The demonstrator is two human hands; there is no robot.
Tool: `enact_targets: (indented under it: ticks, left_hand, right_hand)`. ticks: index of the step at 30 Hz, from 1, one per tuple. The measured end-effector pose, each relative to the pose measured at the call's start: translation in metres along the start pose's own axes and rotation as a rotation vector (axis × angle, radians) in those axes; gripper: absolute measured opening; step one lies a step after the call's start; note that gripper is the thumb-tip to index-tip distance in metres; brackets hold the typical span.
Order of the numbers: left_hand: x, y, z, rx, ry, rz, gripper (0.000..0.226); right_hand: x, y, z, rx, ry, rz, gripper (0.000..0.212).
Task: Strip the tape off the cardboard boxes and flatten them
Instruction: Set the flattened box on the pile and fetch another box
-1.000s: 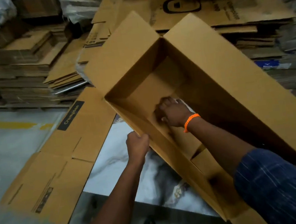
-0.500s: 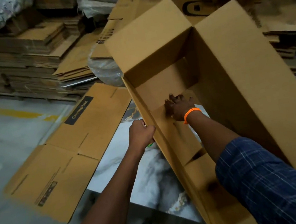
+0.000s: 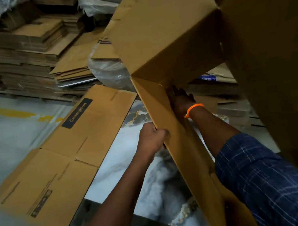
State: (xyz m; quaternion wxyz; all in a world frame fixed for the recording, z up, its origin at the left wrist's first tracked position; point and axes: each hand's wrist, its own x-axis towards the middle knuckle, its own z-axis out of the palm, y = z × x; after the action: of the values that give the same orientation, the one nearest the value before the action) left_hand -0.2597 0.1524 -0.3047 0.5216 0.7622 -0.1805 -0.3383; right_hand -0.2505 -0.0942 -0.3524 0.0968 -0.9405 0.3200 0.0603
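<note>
The open cardboard box (image 3: 168, 34) is tipped up off the marble-patterned worktop (image 3: 126, 174) and fills the upper right of the view, its open mouth turned toward the person. The left hand (image 3: 153, 137) grips the edge of the box's near side wall, fingers curled over the rim. The right hand (image 3: 180, 99), with an orange band (image 3: 194, 108) at the wrist and a blue checked sleeve (image 3: 266, 177) behind it, reaches inside toward the shadowed inner corner. Its fingers seem stretched out flat against the cardboard, though it is dark there. Left of the box a flattened carton (image 3: 64, 154) with a black "Crompton" label lies partly over the worktop's edge. Behind it are stacks of flattened cardboard (image 3: 23, 53) and a clear plastic-wrapped bundle (image 3: 108, 70) – all on a grey floor (image 3: 6, 143).
</note>
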Motion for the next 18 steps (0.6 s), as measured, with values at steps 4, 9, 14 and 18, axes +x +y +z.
enact_targets:
  ticks: [4, 9, 14, 18]
  left_hand:
    - [-0.001, -0.007, 0.008, 0.126, -0.049, 0.011, 0.018]
    - [0.015, -0.008, 0.019, 0.154, 0.0, 0.005, 0.028]
    - [0.044, -0.02, 0.007, 0.154, 0.029, -0.031, 0.017]
    - [0.064, -0.045, -0.008, 0.1, 0.009, -0.066, 0.03]
  right_hand:
    - [0.088, 0.108, 0.061, 0.07, -0.193, 0.173, 0.099]
    - [0.011, 0.027, 0.002, 0.08, 0.024, 0.005, 0.096]
    - [-0.069, -0.002, 0.008, 0.095, 0.054, -0.067, 0.083]
    - [-0.126, -0.009, -0.013, 0.097, 0.568, -0.132, 0.073]
